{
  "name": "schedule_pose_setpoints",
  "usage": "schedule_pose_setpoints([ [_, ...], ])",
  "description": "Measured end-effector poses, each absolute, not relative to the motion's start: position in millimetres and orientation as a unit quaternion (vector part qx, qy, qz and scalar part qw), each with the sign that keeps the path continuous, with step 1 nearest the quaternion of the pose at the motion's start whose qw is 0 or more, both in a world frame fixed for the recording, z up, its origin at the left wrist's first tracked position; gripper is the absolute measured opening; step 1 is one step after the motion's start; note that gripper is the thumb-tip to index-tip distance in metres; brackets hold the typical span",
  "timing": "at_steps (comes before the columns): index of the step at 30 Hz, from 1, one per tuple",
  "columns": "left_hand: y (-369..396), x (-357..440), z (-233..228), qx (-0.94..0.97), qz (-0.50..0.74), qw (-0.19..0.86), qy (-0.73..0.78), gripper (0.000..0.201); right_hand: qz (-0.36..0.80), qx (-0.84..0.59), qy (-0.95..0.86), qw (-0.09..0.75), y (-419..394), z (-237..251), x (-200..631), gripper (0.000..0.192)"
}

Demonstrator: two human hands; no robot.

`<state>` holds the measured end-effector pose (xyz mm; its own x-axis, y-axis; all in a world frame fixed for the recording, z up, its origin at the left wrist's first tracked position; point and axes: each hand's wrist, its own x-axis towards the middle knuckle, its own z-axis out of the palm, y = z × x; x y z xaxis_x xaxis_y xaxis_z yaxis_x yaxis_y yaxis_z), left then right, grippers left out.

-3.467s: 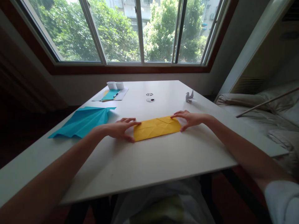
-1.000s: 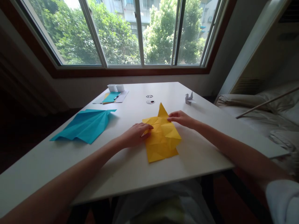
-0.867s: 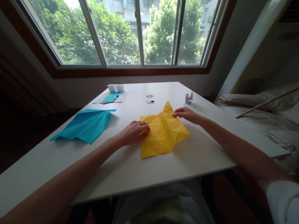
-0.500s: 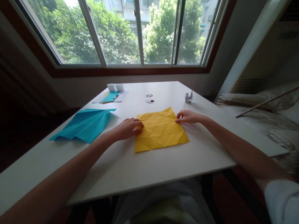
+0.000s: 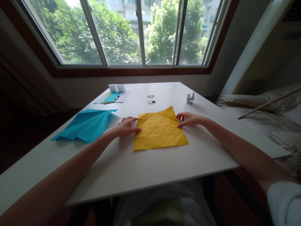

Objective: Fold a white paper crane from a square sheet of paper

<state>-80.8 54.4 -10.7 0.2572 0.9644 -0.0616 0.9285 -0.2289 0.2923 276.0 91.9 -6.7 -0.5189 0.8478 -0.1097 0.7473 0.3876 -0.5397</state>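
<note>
A creased yellow square of paper [image 5: 160,129] lies unfolded and flat on the white table [image 5: 150,169], in front of me. My left hand [image 5: 124,126] rests at the sheet's left edge, fingers spread and touching it. At the right edge my right hand [image 5: 189,119] touches the paper with its fingertips. Neither hand grips the sheet.
A large folded blue paper [image 5: 86,125] lies to the left. At the back left are papers with a teal sheet and a pen [image 5: 112,97] and two small white boxes [image 5: 116,87]. A small white origami crane [image 5: 190,98] stands back right. A bed [image 5: 263,113] is beside the table.
The yellow paper went from a folded strip to a fully unfolded flat square. Both hands moved out to its left and right edges.
</note>
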Motion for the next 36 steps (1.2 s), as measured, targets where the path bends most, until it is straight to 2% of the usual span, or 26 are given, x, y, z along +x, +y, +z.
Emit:
schedule_pose_setpoints([
  [6, 54, -79, -9, 0.759, 0.209, 0.264, 0.558, 0.066, 0.304, -0.47, -0.821, 0.115, 90, -6, 274, 0.04],
  [16, 57, -83, -9, 0.701, 0.262, 0.318, 0.582, 0.047, 0.326, -0.46, -0.812, 0.153, 92, -8, 273, 0.026],
  [23, 57, -83, -8, 0.681, 0.262, 0.323, 0.603, 0.04, 0.32, -0.451, -0.816, 0.166, 91, -8, 272, 0.028],
  [30, 61, -86, -11, 0.722, 0.263, 0.314, 0.558, 0.036, 0.279, -0.412, -0.849, 0.177, 95, -10, 273, 0.027],
  [34, 63, -89, -10, 0.766, 0.251, 0.268, 0.527, 0.042, 0.259, -0.409, -0.853, 0.194, 94, -9, 274, 0.027],
  [36, 62, -91, -6, 0.804, 0.22, 0.232, 0.502, 0.039, 0.237, -0.415, -0.858, 0.189, 93, -7, 275, 0.027],
])
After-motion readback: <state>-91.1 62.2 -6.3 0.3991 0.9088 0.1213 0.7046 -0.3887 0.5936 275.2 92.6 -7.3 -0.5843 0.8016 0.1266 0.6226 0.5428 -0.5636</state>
